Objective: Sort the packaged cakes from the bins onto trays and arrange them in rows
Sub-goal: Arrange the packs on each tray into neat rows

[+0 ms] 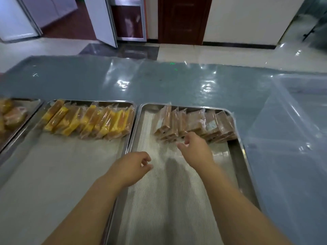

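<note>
Hovering right hand (pixel 195 150) beside packaged brown cakes (pixel 196 122)

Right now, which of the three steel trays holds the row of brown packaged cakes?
The rightmost shiny steel tray, with the right hand over it by the brown wrapped cakes. The middle tray holds yellow wrapped cakes instead.

1. Soft, even indoor light covers the worktop (pixel 159 82), moderately bright with a cool blue cast.
2. White glare patches break on its clear plastic sheet (pixel 283 138), far centre and right.
3. A faint grey shadow falls inside the right tray (pixel 237 152), beside the right hand (pixel 196 149).
4. The wide lens bows tray rims and the worktop's far edge.
5. Fingertips of the left hand (pixel 131 167) smear with motion blur; the far doors (pixel 184 20) read soft.
</note>
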